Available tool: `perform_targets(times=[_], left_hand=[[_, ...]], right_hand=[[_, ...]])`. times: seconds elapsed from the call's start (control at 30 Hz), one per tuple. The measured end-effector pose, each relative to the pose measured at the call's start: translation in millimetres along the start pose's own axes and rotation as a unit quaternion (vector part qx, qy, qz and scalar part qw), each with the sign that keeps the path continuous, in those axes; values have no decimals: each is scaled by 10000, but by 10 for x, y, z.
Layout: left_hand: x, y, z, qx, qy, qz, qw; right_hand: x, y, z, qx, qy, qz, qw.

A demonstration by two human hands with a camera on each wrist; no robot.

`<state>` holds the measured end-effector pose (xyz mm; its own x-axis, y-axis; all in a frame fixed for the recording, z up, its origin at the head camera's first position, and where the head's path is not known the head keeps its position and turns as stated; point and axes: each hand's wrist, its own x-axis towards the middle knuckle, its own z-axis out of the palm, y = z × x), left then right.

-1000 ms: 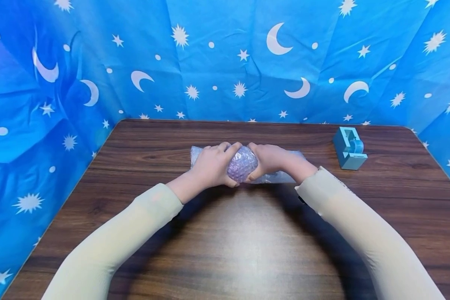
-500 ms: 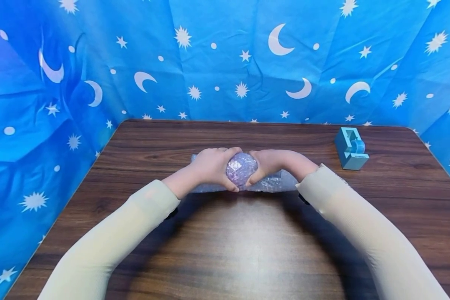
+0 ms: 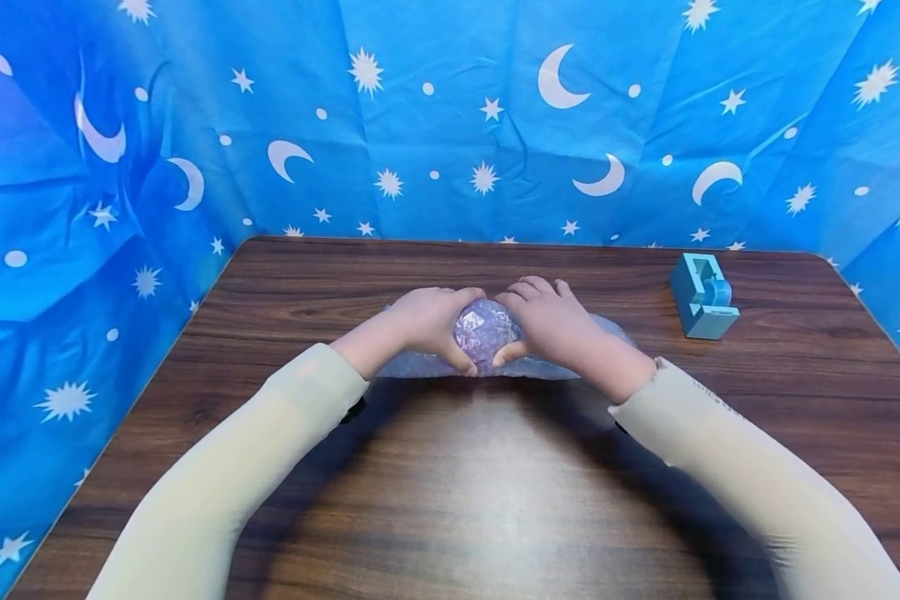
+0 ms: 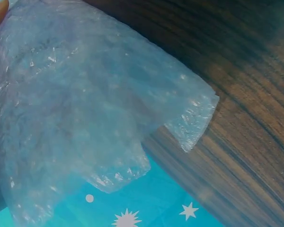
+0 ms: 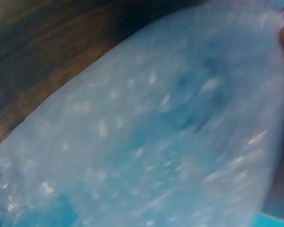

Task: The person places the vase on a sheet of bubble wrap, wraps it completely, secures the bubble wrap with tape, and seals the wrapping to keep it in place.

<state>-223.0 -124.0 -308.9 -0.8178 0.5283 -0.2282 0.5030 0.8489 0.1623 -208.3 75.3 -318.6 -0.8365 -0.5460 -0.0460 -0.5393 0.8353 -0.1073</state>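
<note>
A rounded bundle of bubble wrap (image 3: 486, 332), clear with a purple tint, sits between the hands in the head view. Its loose ends flare out sideways beneath both hands. The left hand (image 3: 431, 323) grips the bundle's left side, thumb on the near face and fingers round the far side. From the right, the right hand (image 3: 555, 329) holds it between thumb and forefinger, its other fingers spread toward the back. In the left wrist view a flared sheet end (image 4: 85, 104) hangs over the table; the right wrist view is filled by the other end (image 5: 146, 132). What lies inside the wrap is hidden.
A teal tape dispenser (image 3: 703, 300) with a roll of tape stands at the back right of the dark wooden table (image 3: 450, 500). A blue cloth (image 3: 450, 108) with white moons and stars hangs behind and along the sides.
The right hand has turned, its fingers now lifted and spread over the far side. The bundle's loose ends have shifted under the hands; the left hand keeps its hold.
</note>
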Motion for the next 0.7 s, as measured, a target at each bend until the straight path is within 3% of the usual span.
perform_targets(times=[0.13,0.33,0.53,0.7], left_hand=[[51,-14,-24,-154,-129,5,9998],[115,-52,-81,-417,-387,-33,9984],[173,-90,-123,-882,-743,-159,9932],[213,-119,-118,-959,-752,-182,9924]], right_hand=[[-125,-65,34,-141,507,-206,9984],[-163,-30,129,426,330,-432,9976],[-54,52,340,-64,922,-659,9935],[15,91,428,-122,1205,-715,9901]])
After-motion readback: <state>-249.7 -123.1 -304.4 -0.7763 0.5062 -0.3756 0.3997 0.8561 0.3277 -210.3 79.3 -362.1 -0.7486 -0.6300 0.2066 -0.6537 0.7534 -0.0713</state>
